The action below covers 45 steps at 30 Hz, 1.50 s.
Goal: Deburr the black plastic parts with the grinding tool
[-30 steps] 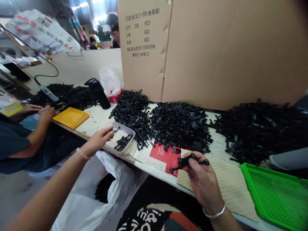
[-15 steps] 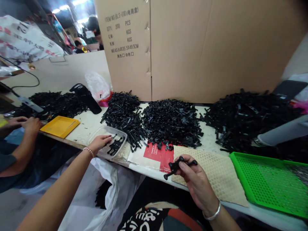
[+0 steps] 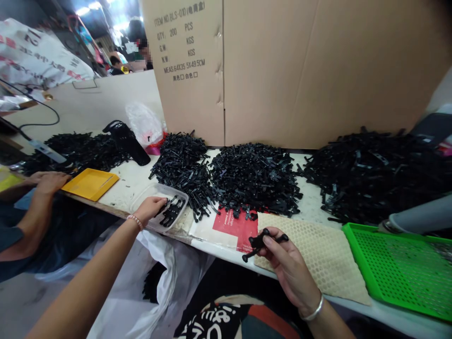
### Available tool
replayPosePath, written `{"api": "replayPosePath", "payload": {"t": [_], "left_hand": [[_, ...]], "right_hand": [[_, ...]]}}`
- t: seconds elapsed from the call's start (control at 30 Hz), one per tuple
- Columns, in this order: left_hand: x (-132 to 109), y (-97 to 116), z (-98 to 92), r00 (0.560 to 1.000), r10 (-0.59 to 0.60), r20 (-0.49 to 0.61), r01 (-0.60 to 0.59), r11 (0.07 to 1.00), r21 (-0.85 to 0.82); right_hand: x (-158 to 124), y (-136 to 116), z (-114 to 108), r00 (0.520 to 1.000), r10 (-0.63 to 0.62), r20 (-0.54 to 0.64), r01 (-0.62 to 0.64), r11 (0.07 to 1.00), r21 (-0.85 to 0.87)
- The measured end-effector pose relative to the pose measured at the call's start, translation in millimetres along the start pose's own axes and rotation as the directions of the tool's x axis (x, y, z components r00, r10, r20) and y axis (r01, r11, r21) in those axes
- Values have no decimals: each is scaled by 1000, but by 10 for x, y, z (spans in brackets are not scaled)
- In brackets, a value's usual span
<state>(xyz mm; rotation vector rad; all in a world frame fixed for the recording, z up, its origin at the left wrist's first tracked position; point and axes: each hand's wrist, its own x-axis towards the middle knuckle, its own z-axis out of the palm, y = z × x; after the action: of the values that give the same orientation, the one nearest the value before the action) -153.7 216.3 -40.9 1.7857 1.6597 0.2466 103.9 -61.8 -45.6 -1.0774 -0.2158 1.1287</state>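
Note:
My left hand [image 3: 152,210] is over the clear plastic tub [image 3: 141,192] at the table's front edge, its fingertips pinched at small black parts [image 3: 172,212] inside; whether it grips one is hard to make out. My right hand [image 3: 277,252] holds a black branched part [image 3: 257,241] between thumb and fingers, with its arms sticking out, above the front edge. Behind the hands lie a narrower heap of black pieces [image 3: 181,165] and a wider heap of black parts [image 3: 254,176]. A red and white sheet [image 3: 231,226] and a beige textured mat [image 3: 314,249] lie near my right hand.
A green perforated tray [image 3: 399,273] and another black heap [image 3: 374,174] are at right. A large carton [image 3: 282,70] stands behind. On the left are a yellow tray [image 3: 91,183], a black bottle [image 3: 127,141] and another person's hands [image 3: 52,181]. A white sack [image 3: 165,263] hangs below.
My left hand has shifted slightly right and down within the tub. My right hand holds the black part much as before. The view has moved a little, and the other person's hands have shifted.

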Motion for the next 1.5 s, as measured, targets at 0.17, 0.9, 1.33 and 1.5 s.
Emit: {"api": "replayPosePath", "payload": {"t": [0.17,0.9,1.33,1.5], "left_hand": [[-40,28,28,1000,24,-10,-22,987,157],[-162,88,-84,996,89,-24,-71,906,418],[-200,35,-127,995,85,-59,-68,967,244],[-675,379,-40,973,198,-118,-205,977,-51]], "right_hand": [[18,42,-30,1000,27,6,-27,1000,-10],[25,136,-89,998,65,-9,-66,996,-62],[20,46,38,998,45,35,-43,997,-66],[98,-24,260,998,13,63,-14,1000,6]]}}
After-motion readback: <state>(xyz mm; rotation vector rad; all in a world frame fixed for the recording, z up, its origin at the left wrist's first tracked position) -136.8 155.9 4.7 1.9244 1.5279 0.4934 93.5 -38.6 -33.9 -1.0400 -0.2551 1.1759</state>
